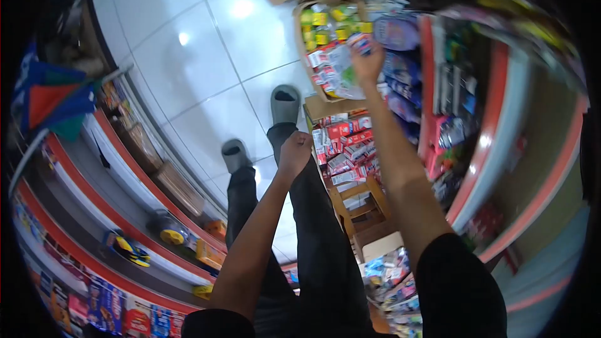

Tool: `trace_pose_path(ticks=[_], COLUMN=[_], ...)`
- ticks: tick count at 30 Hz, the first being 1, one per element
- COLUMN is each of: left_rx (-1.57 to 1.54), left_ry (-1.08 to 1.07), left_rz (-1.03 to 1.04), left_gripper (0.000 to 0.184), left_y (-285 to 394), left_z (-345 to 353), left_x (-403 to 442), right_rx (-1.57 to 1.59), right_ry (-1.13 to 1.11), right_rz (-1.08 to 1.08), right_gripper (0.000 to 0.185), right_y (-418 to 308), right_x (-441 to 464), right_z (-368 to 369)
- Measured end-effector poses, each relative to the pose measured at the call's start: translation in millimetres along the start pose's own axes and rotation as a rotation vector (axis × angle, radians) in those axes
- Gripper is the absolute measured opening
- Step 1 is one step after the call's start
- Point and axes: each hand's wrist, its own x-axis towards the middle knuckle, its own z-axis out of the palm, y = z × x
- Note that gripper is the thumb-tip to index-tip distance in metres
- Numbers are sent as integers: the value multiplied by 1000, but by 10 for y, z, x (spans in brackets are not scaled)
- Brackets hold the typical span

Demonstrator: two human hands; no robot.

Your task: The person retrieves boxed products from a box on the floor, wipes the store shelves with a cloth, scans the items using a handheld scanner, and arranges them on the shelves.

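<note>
My right hand [368, 62] reaches over a cardboard box [299, 28] and grips a small red, white and blue pack [360, 44]. Below that hand, a clear plastic bag [344, 69] lies over red-and-white packs [320, 59]. Yellow-labelled bottles or jars [319, 20] fill the far part of the box. My left hand [295, 153] is closed, fingers curled, above my knee beside a second box of small red-and-white cartons [344, 144]. The inside of that fist is hidden.
A wooden stool or frame [360, 203] stands near my right leg. Red-edged shelves with goods run along the left [113, 181] and right [494, 106]. White floor tiles [169, 31] lie ahead. A folded umbrella-like cloth [56, 97] hangs at left; purple packs [400, 75] are right of the box.
</note>
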Motion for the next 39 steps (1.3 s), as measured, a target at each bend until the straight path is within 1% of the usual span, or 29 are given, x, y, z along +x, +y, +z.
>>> trace_pose_path(ticks=[1,2,3,4,5,6,7,8,9,10,12,13,14,15,16,18,19,20,23,24,26,27,28,30,32,34,36,37,39], left_rx=[-14,22,-60,-146,-165,-128,-231,-326,-311,-441,-404,-318,-301,-299,-291,-241,-244,-207,-186,-164,-24,-4,-8,58,125,168,251,296,299], left_ry=[-104,-139,-158,-178,-239,-270,-287,-298,-359,-481,-592,-560,-576,-558,-552,-674,-672,-705,-784,-810,-873,-922,-990,-1032,-1113,-1123,-1148,-1150,-1171], left_rz=[-84,-57,-29,6,-22,5,-77,-172,-203,-256,-267,-254,-203,-218,-233,-165,-195,-195,-305,-297,-385,-425,-425,-383,-351,-315,-301,-298,-300], left_gripper=[23,23,28,34,50,50,54,59,65,49,42,34,28,26,25,25,25,25,25,25,24,24,25,26,27,26,26,25,26], left_y=[324,420,485,557,550,618,687,711,682,511,388,318,268,217,187,85,78,16,-116,-133,-178,-236,-307,-420,-599,-848,-1103,-1229,-1420], left_z=[-61,-70,-111,-165,-241,-319,-383,-462,-535,-647,-736,-767,-785,-810,-820,-776,-714,-666,-478,-392,-200,-110,-13,273,554,807,1068,1203,1443], left_x=[-268,-502,-742,-932,-1128,-1397,-1680,-1969,-2215,-2340,-2742,-2962,-3177,-3371,-3518,-3736,-3883,-3962,-4130,-4211,-4369,-4416,-4485,-4738,-4917,-5050,-5222,-5309,-5567], right_rx=[1,34,148,232,411,202,351,272,121,152,97,140,180,262,364,327,338,336,334,327,458,354,376,423,310,200,247,214,219], right_ry=[0,-97,-121,-206,-152,-125,-242,-244,-176,-195,-278,-232,-181,-147,-137,-154,-200,-152,7,39,64,106,87,148,232,312,292,295,340], right_rz=[-18,52,84,286,270,170,357,283,-60,-34,-111,-84,-46,16,76,120,153,162,136,132,224,204,300,281,181,96,186,185,75], right_gripper=[44,43,41,42,43,43,41,40,44,46,48,50,52,55,59,61,60,60,56,56,59,61,61,61,60,58,55,55,62], right_y=[-295,-578,-586,-1028,-1007,-1236,-1448,-1707,-1915,-2245,-2474,-2587,-2741,-2874,-2900,-2914,-2842,-2805,-2693,-2676,-2609,-2537,-2466,-2247,-1968,-1888,-1774,-1714,-1439], right_x=[-406,-813,-1227,-1589,-2043,-2433,-2795,-3165,-3472,-3737,-4230,-4445,-4641,-4802,-4958,-5176,-5288,-5407,-5733,-5835,-6027,-6120,-6213,-6410,-6617,-6838,-7083,-7218,-7475], right_z=[-274,-585,-751,-1091,-1204,-1453,-1709,-1958,-2169,-2399,-2682,-2783,-2908,-3041,-3130,-3380,-3466,-3560,-3777,-3879,-4114,-4221,-4331,-4496,-4643,-4948,-5230,-5389,-5634])
